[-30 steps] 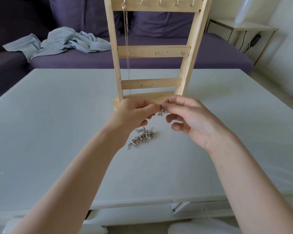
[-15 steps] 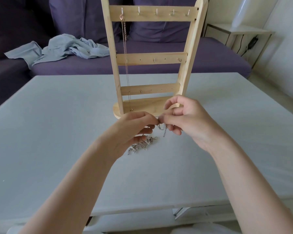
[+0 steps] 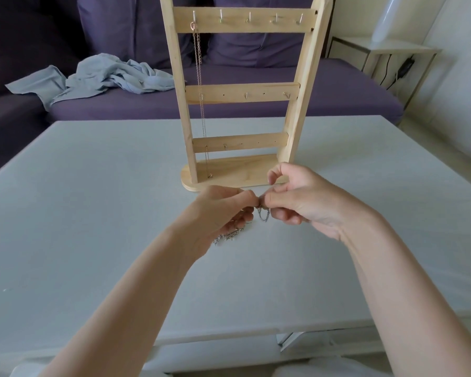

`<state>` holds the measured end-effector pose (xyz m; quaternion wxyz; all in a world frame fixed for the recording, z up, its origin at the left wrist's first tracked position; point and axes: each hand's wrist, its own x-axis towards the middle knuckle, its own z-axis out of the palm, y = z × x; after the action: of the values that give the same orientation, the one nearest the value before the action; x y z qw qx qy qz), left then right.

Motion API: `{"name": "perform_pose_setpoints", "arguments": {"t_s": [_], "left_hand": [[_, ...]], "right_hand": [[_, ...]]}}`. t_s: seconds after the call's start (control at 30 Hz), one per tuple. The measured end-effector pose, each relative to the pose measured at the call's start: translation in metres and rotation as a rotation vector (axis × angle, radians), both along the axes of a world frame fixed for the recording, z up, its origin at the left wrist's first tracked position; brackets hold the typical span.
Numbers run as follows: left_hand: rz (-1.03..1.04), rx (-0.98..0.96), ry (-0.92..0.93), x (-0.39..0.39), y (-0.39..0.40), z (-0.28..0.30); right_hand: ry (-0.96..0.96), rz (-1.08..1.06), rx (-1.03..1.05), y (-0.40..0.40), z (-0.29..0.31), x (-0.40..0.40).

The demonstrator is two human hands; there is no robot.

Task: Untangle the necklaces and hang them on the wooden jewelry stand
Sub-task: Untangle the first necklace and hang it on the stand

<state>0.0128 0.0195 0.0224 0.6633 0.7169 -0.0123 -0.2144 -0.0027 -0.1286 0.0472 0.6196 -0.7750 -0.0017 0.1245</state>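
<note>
Purple sofa (image 3: 229,85) across the back, crumpled blue cloth (image 3: 106,77) on its left cushion. Pale grey table (image 3: 93,200) spread below.

Left hand (image 3: 218,210) low over the table, grip pinched on the silver necklace (image 3: 263,214), rest of that chain heaped in a tangle under the wrist. Fine links, easily cinched: too hard a tug apart, and likely a tighter knot rather than a looser one.

Dead centre, wooden jewelry stand (image 3: 242,93) upright just beyond the knuckles, rose-gold necklace (image 3: 199,77) already hanging from the top-left hook. Risk there too: a lifted elbow or a snagged loop, and possibly a toppled stand.

Right hand (image 3: 302,197) opposite, grip also pinched on the same chain, short loop drooping between the two. Slack pinch, and probably a dropped end back into the heap.
</note>
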Motion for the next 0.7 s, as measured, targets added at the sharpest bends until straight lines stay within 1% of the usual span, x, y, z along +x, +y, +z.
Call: {"name": "perform_pose_setpoints", "arguments": {"t_s": [0.1,0.13,0.23,0.33,0.4,0.47,0.6,0.7], "left_hand": [[0.017,-0.168,0.115,0.000,0.003,0.005],[0.021,-0.193,0.129,0.000,0.004,0.007],[0.006,-0.134,0.086,-0.001,0.005,0.005],[-0.048,0.065,-0.001,-0.003,0.000,-0.001],[-0.065,0.123,-0.040,-0.002,-0.002,-0.002],[-0.055,0.103,-0.052,-0.001,-0.002,-0.002],[0.053,-0.036,-0.026,0.001,0.002,0.001],[0.114,-0.015,-0.059,0.001,0.004,0.000]], "right_hand": [[-0.033,0.042,0.062,0.000,0.007,0.000],[-0.047,0.048,0.080,0.000,0.008,0.000],[-0.076,0.001,0.077,0.003,0.006,0.000],[-0.092,-0.074,0.053,0.006,-0.002,0.000],[-0.093,-0.103,0.059,0.008,-0.005,0.000],[-0.093,-0.108,0.070,0.008,-0.006,0.001],[-0.052,-0.054,0.031,0.008,-0.003,0.000],[-0.036,-0.026,0.009,0.011,-0.003,0.001]]}}
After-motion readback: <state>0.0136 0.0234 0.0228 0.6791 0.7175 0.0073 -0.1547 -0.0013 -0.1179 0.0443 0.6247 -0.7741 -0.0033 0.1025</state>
